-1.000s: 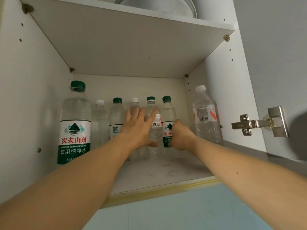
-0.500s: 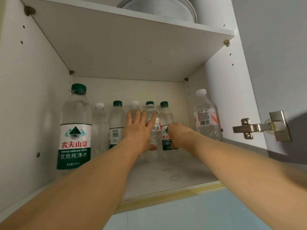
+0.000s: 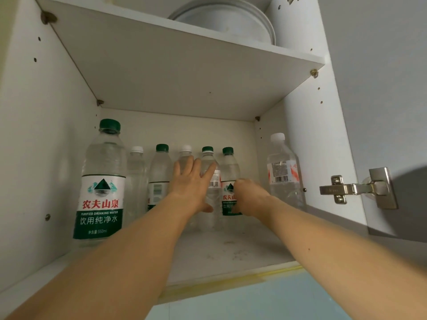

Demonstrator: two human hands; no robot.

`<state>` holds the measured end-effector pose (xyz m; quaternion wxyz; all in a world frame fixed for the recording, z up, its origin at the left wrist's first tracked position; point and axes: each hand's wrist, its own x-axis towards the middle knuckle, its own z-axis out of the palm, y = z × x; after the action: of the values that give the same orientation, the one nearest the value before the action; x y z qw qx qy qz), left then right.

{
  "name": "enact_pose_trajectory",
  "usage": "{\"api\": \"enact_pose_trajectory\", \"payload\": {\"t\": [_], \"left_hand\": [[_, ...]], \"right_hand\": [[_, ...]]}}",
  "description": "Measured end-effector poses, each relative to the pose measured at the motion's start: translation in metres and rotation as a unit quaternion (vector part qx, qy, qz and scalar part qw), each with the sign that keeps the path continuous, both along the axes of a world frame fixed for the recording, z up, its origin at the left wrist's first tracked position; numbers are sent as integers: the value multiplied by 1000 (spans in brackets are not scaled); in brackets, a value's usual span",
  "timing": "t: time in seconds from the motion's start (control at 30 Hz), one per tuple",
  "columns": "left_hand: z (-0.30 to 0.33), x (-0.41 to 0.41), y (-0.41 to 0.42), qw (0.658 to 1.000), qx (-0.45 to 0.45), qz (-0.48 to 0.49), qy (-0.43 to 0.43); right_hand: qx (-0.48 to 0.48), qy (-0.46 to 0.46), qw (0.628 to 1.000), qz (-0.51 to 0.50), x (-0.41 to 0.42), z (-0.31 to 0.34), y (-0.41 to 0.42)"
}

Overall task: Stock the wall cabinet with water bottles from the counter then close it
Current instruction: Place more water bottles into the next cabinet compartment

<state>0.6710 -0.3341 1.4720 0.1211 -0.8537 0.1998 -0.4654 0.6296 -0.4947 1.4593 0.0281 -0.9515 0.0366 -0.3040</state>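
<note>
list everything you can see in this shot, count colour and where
green-capped water bottles: 4, clear, one large at front left, three in the back row
white-capped water bottles: 3, clear, two in the back row, one at right wall
plates: stack, white, upper shelf
hinge: 1, silver, on the open door at right
cabinet: 1, white, open
hands: left hand flat against back-row bottles; right hand curled around a green-capped bottle

My arms were bare to the elbow, no sleeves, no watch or rings. My left hand (image 3: 191,183) and right hand (image 3: 250,197) wore nothing; small moles dotted my right forearm.
</note>
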Motion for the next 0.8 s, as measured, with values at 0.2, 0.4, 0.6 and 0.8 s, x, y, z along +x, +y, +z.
{"api": "enact_pose_trajectory", "payload": {"t": [0.2,0.4,0.6,0.8], "left_hand": [[3,-28,8,992,-38,-118,3],[12,-78,25,977,-80,-162,-114],[-4,-121,72,955,-167,-140,-199],[-21,-118,122,950,-263,-63,-154]], "right_hand": [[-14,-61,998,30,-49,2,18],[-86,-239,967,27,-96,2,5],[28,-194,980,-42,-125,-18,-17],[135,-145,979,-53,-127,-33,-26]]}}
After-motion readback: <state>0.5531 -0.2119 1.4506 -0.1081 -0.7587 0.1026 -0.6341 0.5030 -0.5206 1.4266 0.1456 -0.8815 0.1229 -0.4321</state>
